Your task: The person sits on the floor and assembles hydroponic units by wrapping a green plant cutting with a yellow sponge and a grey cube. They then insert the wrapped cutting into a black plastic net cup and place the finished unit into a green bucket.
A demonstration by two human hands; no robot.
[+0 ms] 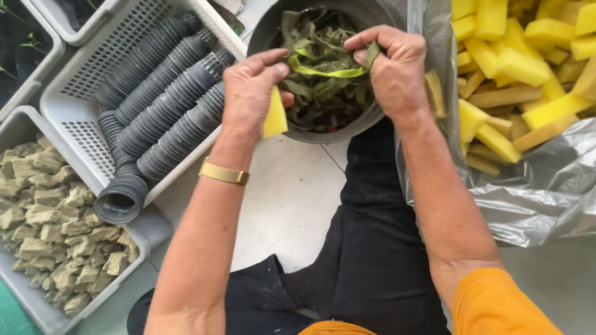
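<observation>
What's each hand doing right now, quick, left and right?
Left hand: closed on a yellow sponge piece and one end of a green strip.
Right hand: closed, pinching the strip's other end over the grey bucket.

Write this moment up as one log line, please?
left hand: holds yellow sponge piece | right hand: pinches green strip | over grey bucket

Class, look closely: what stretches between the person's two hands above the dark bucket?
In the head view, a yellow-green strip runs from the left hand to the right hand.
</observation>
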